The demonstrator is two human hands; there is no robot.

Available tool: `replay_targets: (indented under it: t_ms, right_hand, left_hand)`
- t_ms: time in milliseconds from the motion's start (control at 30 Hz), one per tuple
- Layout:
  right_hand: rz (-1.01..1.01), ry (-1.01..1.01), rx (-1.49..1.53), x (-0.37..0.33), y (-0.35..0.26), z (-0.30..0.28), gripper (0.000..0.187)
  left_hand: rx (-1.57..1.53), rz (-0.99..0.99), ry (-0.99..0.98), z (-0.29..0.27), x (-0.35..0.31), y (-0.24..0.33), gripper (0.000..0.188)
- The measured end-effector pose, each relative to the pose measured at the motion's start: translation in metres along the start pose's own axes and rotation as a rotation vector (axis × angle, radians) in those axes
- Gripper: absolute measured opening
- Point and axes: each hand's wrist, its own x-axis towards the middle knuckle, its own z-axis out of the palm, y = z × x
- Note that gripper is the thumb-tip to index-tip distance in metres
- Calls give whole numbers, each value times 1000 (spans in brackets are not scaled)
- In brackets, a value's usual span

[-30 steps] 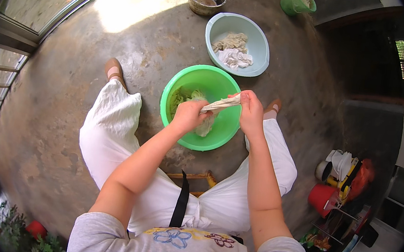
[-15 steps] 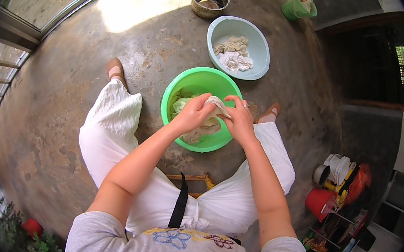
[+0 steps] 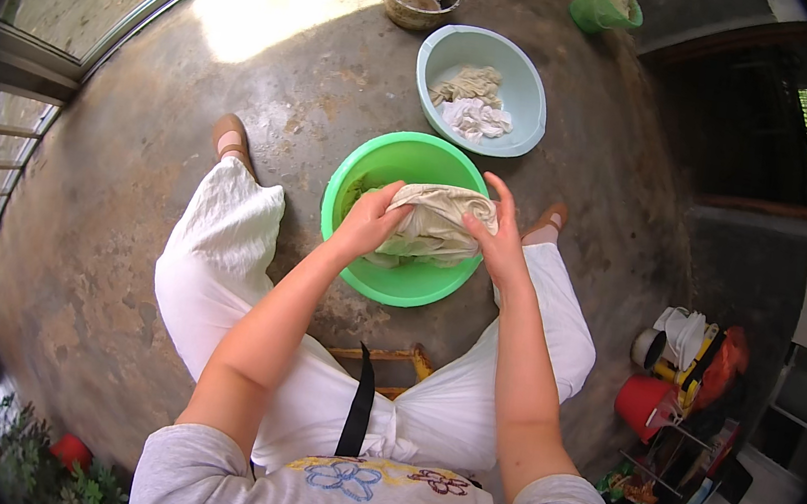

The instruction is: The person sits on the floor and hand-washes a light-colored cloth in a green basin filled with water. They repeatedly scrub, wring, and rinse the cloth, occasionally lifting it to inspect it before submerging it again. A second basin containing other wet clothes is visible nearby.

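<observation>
A beige wet-looking cloth garment (image 3: 440,218) is stretched between my two hands over the bright green basin (image 3: 408,293). My left hand (image 3: 370,218) grips its left edge, fingers closed on the fabric. On the other side, my right hand (image 3: 500,236) pinches the right edge with the thumb on top and some fingers raised. The garment's lower part hangs down into the basin and hides much of what lies inside. The basin stands on the floor between my feet.
Beyond the green basin stands a pale blue basin (image 3: 533,117) with beige cloth (image 3: 468,86) and white cloth (image 3: 477,118) in it. A worn metal pot (image 3: 407,16) sits farther back. A green bin (image 3: 594,12) is at the far right, a red bucket (image 3: 639,406) at the near right.
My hands have moved apart, my right hand going rightward. The bunched garment is now lifted and spread wide between them.
</observation>
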Motion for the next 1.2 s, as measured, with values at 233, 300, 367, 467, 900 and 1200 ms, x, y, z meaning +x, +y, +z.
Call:
replay_targets:
  t_ms: [233,300,367,467,900,1200]
  right_hand:
    - [-129,-163,-280,5,37,5,24]
    - [-37,-91,-39,7,50,20,23]
    - [17,90,-19,11,66,42,24]
    - [-512,301,-466,5,49,102,12]
    - [-394,357,-666,-8,94,118,42]
    - [-360,87,-409,14,90,64,44]
  left_hand:
    - [-459,-276,197,10,7,-34,36]
    - [-567,-426,92,14,7,-40,35]
    - [-603,-528,127,25,6,-40,35]
    - [-871,-530,344,27,8,-67,35]
    - [-1144,-504,49,48,-5,-129,24]
    - [-826,-556,132,25,16,-36,40]
